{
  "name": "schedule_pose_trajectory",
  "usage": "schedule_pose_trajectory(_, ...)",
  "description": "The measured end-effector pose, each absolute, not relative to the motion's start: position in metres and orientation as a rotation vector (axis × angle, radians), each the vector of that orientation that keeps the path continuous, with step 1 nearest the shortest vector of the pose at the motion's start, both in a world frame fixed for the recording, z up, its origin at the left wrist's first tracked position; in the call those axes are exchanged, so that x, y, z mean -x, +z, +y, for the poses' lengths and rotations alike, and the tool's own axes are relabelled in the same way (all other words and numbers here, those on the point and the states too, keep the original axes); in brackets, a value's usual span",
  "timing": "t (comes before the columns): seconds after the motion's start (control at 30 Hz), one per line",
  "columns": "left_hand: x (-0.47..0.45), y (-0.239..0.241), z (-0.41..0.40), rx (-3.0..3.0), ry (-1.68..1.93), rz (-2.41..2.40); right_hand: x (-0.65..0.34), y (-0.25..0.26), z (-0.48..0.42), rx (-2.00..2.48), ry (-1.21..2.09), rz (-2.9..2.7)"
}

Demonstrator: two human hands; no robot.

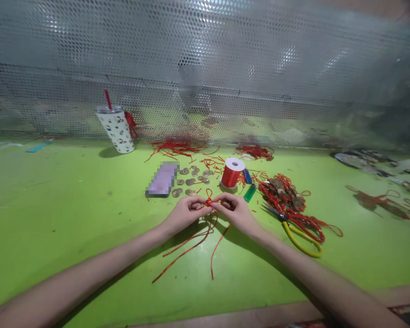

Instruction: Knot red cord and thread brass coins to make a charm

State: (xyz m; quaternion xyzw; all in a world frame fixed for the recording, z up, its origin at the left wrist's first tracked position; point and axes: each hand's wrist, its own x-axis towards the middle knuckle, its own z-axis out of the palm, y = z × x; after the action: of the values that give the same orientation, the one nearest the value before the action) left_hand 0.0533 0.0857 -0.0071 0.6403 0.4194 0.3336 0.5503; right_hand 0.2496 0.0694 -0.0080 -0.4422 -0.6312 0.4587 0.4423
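My left hand (pixel 185 212) and my right hand (pixel 234 211) meet over the green table (pixel 71 214), both pinching a red cord (pixel 209 203) that forms a small knot between the fingertips. The cord's loose ends trail toward me across the table (pixel 191 248). Just beyond my hands lie several brass coins (pixel 191 180) and a spool of red cord (pixel 231 173).
Yellow-handled scissors (pixel 295 230) lie right of my right hand, beside a pile of coins strung on red cord (pixel 285 193). A green lighter (pixel 250 193), a purple phone (pixel 163 179), a patterned cup with a red straw (pixel 116 128) and cord scraps (pixel 174 147) sit further back. A perforated metal screen (pixel 205 68) backs the table.
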Motion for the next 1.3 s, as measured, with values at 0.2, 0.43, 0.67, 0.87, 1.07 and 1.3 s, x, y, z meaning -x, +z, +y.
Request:
schedule_pose_trajectory(0.2,-0.048,-0.007,0.085,-1.436,0.748,0.927,-0.248,-0.007,0.067,1.149,1.093,-1.534)
schedule_pose_trajectory(0.43,-0.057,-0.008,0.083,-1.456,0.826,0.971,-0.246,-0.008,0.067,1.163,1.132,-1.491)
schedule_pose_trajectory(0.67,-0.057,-0.007,0.084,-1.507,0.809,0.982,-0.248,-0.011,0.07,1.183,1.061,-1.439)
schedule_pose_trajectory(0.87,-0.056,-0.007,0.08,-1.484,0.85,1.003,-0.253,-0.013,0.072,1.197,1.015,-1.429)
schedule_pose_trajectory(1.07,-0.053,-0.003,0.077,-1.422,0.867,1.025,-0.253,-0.017,0.073,1.207,0.956,-1.438)
schedule_pose_trajectory(1.3,-0.055,0.0,0.077,-1.333,0.894,1.035,-0.251,-0.015,0.073,1.227,0.9,-1.398)
